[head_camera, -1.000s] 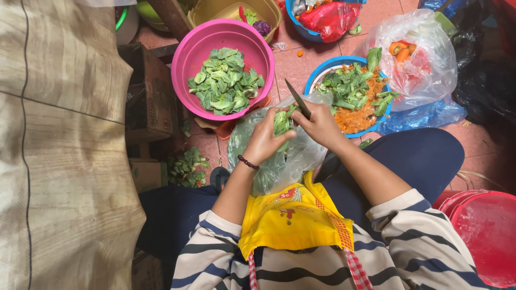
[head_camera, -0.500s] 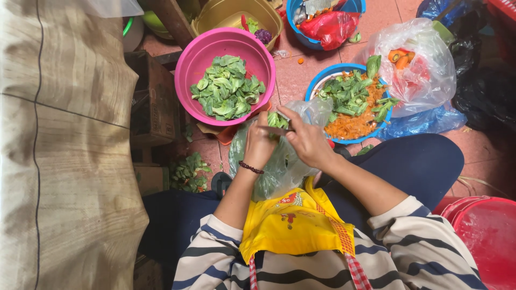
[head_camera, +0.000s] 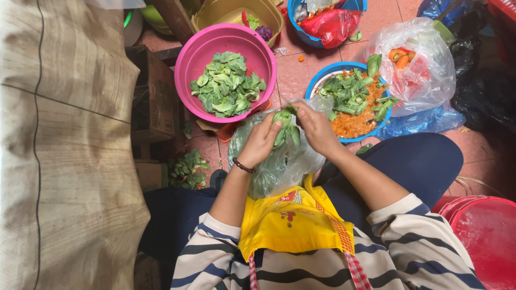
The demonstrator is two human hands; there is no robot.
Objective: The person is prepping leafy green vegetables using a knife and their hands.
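Observation:
My left hand [head_camera: 260, 142] and my right hand [head_camera: 317, 129] meet over my lap, both closed on a small bunch of green leafy vegetable [head_camera: 286, 129]. The left holds its lower part and the right pinches its top. Under the hands lies a clear plastic bag [head_camera: 279, 169] full of more greens, resting on my yellow apron [head_camera: 293, 225]. No knife shows in either hand. Just beyond the hands sit a pink basin [head_camera: 188, 59] of trimmed leaves and a blue bowl [head_camera: 318, 86] holding green scraps and orange peelings.
A clear bag with carrots [head_camera: 424, 70] lies at the right, over a blue bag [head_camera: 424, 121]. A yellow tub [head_camera: 271, 16] and a blue bucket [head_camera: 294, 9] stand at the top. A red bucket [head_camera: 484, 236] is by my right knee. Sackcloth [head_camera: 64, 161] and a cardboard box [head_camera: 156, 102] fill the left, with loose greens [head_camera: 187, 169] on the floor.
A knife blade stood above my right hand a second ago and no longer shows. Both hands have closed together on the leafy bunch, staying over the bag.

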